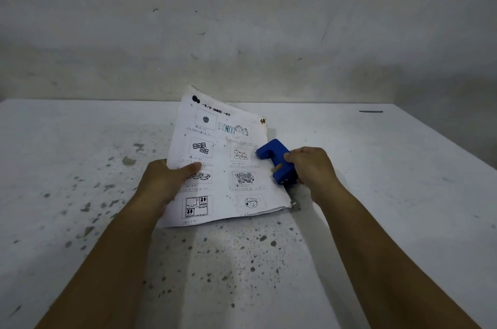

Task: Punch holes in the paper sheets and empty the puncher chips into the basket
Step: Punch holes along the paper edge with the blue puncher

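A thin stack of white paper sheets (pixel 223 162) printed with small drawings is raised at a tilt over the table, its far corner lifted. My left hand (pixel 164 183) holds the stack's left edge, thumb on top of the page. A blue hole puncher (pixel 278 160) sits over the stack's right edge. My right hand (pixel 312 170) grips the puncher from the right side, fingers wrapped over its top. No basket is in view.
The white table (pixel 80 167) is speckled with dark stains across its middle and left. A grey wall (pixel 242 19) rises right behind it. A short dark strip (pixel 370 111) lies near the far right corner. The table's right edge runs diagonally toward me.
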